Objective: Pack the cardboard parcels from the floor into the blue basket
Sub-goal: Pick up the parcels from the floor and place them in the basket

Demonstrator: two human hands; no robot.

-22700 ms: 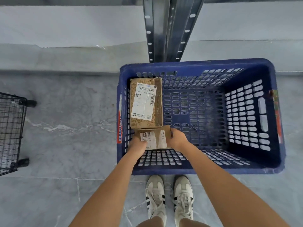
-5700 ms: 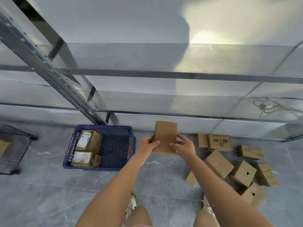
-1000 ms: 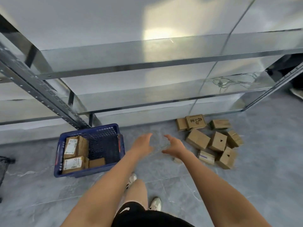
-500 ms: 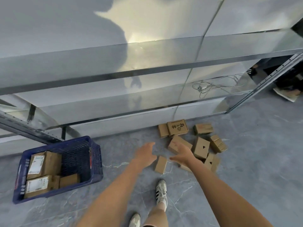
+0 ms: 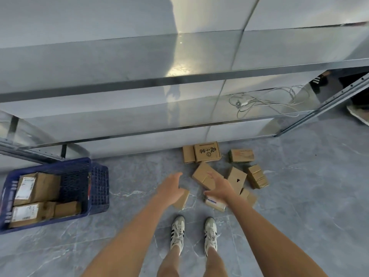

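head view: hands are held out over the floor pile, both spread and empty; left hand [image 5: 172, 187] hangs above a small parcel [image 5: 182, 199] lying just ahead of the shoes [image 5: 193, 232], fingers apart, nothing gripped; right hand [image 5: 218, 188] is cupped, palm turned inward, over a labelled parcel [image 5: 214, 203], and contact cannot be told; the two palms face each other, judged as a set-up for a two-handed pick of one box; loose parcels [image 5: 223, 170] are scattered against the foot of the metal shelf [image 5: 179, 76], near one another, some tilted; basket [image 5: 60, 192] is set on the floor well to the left, close to the shelf post, so that only a turn is needed; three parcels [image 5: 36, 198] are packed against its left side, leaving the right part free, presumably for the rest; most of the task is judged undone.
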